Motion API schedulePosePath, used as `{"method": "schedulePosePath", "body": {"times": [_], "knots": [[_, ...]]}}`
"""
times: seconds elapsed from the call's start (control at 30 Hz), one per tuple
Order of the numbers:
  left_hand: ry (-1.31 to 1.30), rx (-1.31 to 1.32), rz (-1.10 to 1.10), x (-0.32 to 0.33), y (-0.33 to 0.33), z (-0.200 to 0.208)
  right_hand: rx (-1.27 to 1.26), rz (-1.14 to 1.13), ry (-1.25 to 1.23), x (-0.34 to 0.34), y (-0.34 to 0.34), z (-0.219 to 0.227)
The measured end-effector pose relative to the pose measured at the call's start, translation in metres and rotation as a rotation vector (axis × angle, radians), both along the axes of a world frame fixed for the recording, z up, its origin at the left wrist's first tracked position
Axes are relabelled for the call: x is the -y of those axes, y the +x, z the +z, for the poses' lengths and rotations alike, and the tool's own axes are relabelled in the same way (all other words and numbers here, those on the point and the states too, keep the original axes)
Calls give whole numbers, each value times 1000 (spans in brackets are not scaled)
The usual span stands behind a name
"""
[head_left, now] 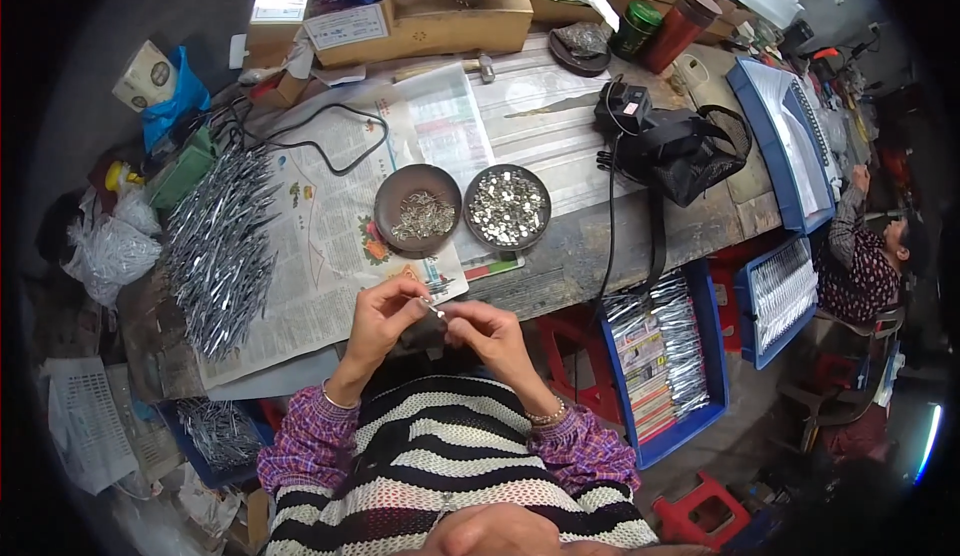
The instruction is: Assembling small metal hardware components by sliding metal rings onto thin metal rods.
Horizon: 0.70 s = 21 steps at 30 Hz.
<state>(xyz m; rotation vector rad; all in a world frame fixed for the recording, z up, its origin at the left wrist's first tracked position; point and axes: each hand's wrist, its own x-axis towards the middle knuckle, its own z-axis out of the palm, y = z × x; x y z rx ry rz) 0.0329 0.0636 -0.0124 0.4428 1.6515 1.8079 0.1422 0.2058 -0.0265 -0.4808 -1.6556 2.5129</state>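
Note:
Over the table's front edge, my left hand (382,323) pinches a slim, shiny metal piece (431,306) between thumb and fingers. My right hand (488,334) is closed in a pinch at the piece's right end; whatever small part lies in those fingertips is too small to name. Just beyond my hands stand two round dark dishes. Small thin metal pins (423,218) fill part of the left dish (386,196), and small silvery metal pieces (508,208) cover the bottom of the right dish (546,194). A few slim metal pieces (437,286) lie on newspaper near my left hand.
Left on the newspaper (330,226) lies a large heap of slim metal pieces (220,246). A black cable (340,169) loops behind. At right are a black mesh bag (690,156) and blue trays (665,446) of metal pieces. Another person (865,256) sits far right.

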Motion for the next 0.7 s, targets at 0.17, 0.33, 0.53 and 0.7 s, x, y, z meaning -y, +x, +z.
{"method": "schedulePosePath", "body": {"times": [0.17,0.33,0.53,0.7], "knots": [[188,172,5,-1,1,10,-145,-284,1175,-51,-12,8],[56,175,10,1,5,13,-67,-269,1346,-73,-23,0],[-36,122,29,2,7,11,-87,-274,1369,-75,-31,-8],[-14,139,36,5,9,3,-141,-278,1369,-78,-33,-8]]}}
